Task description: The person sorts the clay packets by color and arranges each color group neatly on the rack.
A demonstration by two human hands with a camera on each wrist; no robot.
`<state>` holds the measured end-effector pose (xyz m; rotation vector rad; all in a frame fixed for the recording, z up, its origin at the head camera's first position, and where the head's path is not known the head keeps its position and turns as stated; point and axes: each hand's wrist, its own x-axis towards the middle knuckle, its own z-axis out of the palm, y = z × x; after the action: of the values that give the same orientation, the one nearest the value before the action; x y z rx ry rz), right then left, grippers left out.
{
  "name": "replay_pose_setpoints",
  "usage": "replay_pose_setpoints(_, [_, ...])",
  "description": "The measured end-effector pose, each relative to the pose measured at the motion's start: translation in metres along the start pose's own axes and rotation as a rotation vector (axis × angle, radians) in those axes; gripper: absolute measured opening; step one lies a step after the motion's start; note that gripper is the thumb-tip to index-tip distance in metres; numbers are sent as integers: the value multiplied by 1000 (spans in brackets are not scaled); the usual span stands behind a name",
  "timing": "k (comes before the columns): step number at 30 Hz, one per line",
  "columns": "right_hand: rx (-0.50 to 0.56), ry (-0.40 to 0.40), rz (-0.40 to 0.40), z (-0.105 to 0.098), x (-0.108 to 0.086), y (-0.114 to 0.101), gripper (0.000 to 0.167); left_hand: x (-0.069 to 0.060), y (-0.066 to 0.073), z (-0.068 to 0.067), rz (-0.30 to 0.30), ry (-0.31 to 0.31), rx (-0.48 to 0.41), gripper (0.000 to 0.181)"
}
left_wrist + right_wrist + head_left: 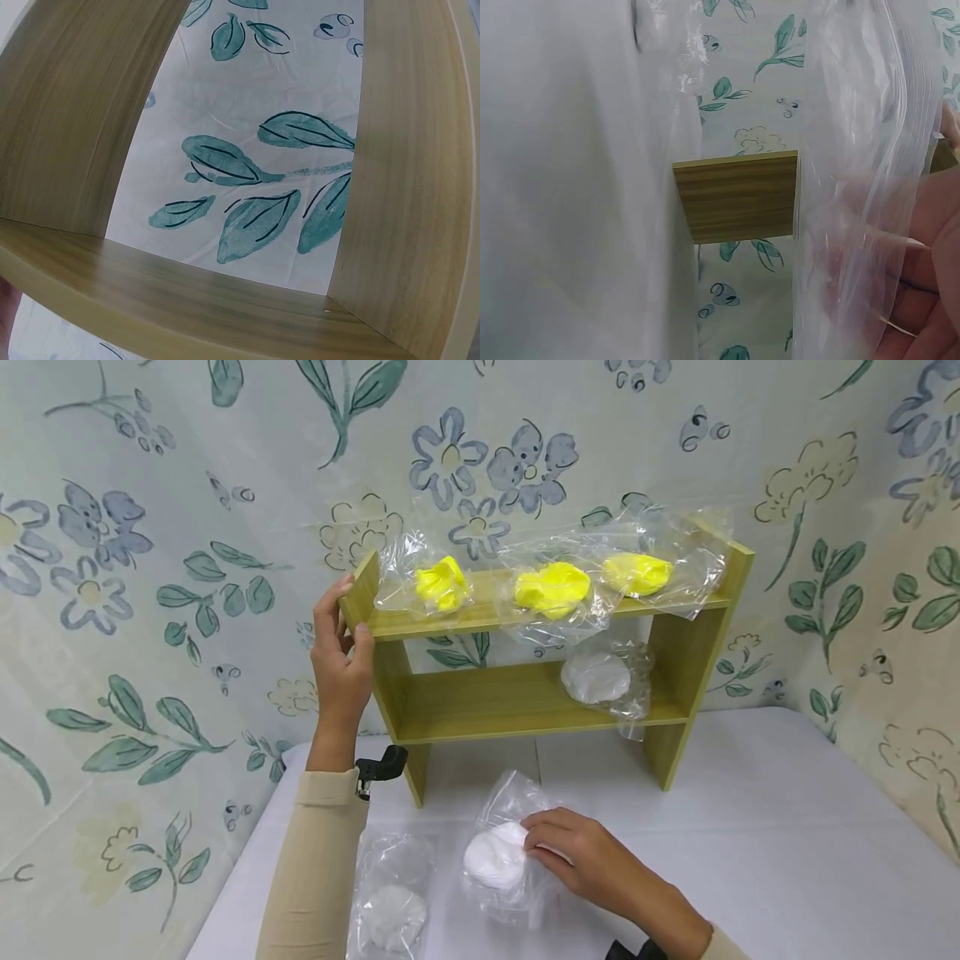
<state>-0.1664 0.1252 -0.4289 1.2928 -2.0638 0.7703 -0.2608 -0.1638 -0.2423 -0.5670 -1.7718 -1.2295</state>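
My left hand [339, 664] holds the left side panel of a small wooden shelf [480, 697], thumb on its front edge. In the left wrist view the shelf's boards [60, 135] fill most of the picture. Low in front of the shelf, my right hand [600, 864] pinches a clear plastic bag with a soft white lump [491, 857] inside. The right wrist view shows that bag's clear plastic [855, 112] close up, with the fingers [922, 277] behind it. Whether the bag touches the table cannot be told.
Three bagged yellow lumps [553, 589] lie along the top board. A bagged white lump [596, 677] sits at the right of the lower board, its plastic hanging over the edge. Another bagged white lump [393, 914] lies on the white-covered table [787, 827]. Flower-patterned cloth [225, 460] hangs behind.
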Motion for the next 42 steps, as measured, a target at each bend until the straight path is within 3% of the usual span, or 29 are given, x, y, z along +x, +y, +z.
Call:
replay_pose_setpoints(10, [17, 114, -24, -31, 21, -7, 4, 0, -2, -3, 4, -11, -25, 47])
replay_pose_setpoints(17, [-42, 186, 11, -48, 37, -6, 23, 0, -2, -3, 10, -20, -43, 47])
replay_pose_setpoints(23, [-106, 201, 90, -58, 53, 1, 7, -1, -2, -3, 4, -25, -41, 47])
replay_pose_setpoints(27, [-157, 194, 153, -59, 67, 11, 16, -1, -3, -4, 4, -20, -39, 47])
replay_pose_setpoints(35, [-245, 226, 205, -50, 93, 35, 15, -1, -3, -5, 13, -24, -29, 46])
replay_pose_setpoints(42, [-259, 193, 236, -39, 104, 52, 11, -1, -2, -5, 20, -24, -11, 46])
